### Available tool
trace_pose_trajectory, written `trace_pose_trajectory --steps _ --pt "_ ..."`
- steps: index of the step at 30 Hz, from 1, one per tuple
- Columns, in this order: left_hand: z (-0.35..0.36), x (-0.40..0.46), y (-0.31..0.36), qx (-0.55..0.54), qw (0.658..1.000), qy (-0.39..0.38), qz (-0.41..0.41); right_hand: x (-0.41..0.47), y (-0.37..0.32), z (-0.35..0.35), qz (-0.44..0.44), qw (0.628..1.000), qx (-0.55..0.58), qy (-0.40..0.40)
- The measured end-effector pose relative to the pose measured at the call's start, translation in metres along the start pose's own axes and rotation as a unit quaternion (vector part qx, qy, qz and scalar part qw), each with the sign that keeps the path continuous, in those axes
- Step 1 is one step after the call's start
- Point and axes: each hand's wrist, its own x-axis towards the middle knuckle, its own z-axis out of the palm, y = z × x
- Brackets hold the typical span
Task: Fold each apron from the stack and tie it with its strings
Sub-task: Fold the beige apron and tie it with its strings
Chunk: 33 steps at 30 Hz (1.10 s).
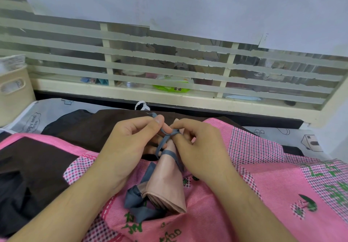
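folded apron (165, 183): peach, rolled into a narrow bundle, centre of view, lying on the pink apron (244, 194), between both hands
strings (168, 153): grey-blue, one band wrapped round the bundle's upper part, loose end bunched at its 7 o'clock
left hand (130, 144): at bundle's 10 o'clock, thumb and forefinger pinching the string
right hand (201, 147): at 2 o'clock, fingers curled, string looped over a fingertip
brown apron (79, 128): spread at 10 o'clock, under the pink one
basket (13, 89): cream, far 9 o'clock
window grille (169, 66): 12 o'clock
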Motion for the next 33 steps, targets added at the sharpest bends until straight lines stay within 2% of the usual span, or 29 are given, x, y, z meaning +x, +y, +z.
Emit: trace_pose_trajectory --steps 3,8,12,14,16,18,20,22,25,30,31,33 --pt "0.0 0.001 -0.001 0.001 1.0 0.007 -0.003 0.001 0.001 -0.001 0.018 0.999 0.04 0.02" --pt "-0.003 0.003 -0.003 -0.004 0.999 0.036 -0.014 0.003 0.001 -0.012 0.046 0.993 0.111 -0.016" --pt "-0.005 0.006 -0.004 -0.021 0.998 0.048 -0.029 0.005 0.008 -0.021 0.061 0.989 0.137 0.004" --pt "-0.004 0.007 -0.006 -0.034 0.997 0.054 -0.042 0.006 0.012 -0.019 0.087 0.972 0.219 -0.003" --pt "-0.004 0.009 -0.009 -0.058 0.995 0.063 -0.061 0.009 0.014 -0.016 0.133 0.913 0.386 -0.02" --pt "-0.005 0.013 -0.011 -0.117 0.987 0.065 -0.089 0.011 0.012 -0.014 0.19 0.815 0.547 -0.038" --pt "-0.007 0.017 -0.012 -0.213 0.967 0.07 -0.122 0.012 0.011 -0.012 0.237 0.728 0.641 -0.047" --pt "-0.008 0.02 -0.014 -0.284 0.945 0.077 -0.143 0.013 0.012 -0.009 0.275 0.692 0.667 -0.03" --pt "-0.009 0.024 -0.02 -0.307 0.934 0.097 -0.154 0.014 0.008 -0.004 0.324 0.649 0.689 0.017" --pt "-0.021 0.031 -0.02 -0.31 0.932 0.134 -0.134 0.016 0.017 -0.006 0.365 0.643 0.665 0.109" --pt "-0.023 0.031 -0.018 -0.292 0.939 0.137 -0.121 0.017 0.02 -0.007 0.369 0.655 0.648 0.126" --pt "-0.026 0.031 -0.016 -0.216 0.964 0.132 -0.082 0.018 0.023 -0.007 0.361 0.701 0.598 0.146"
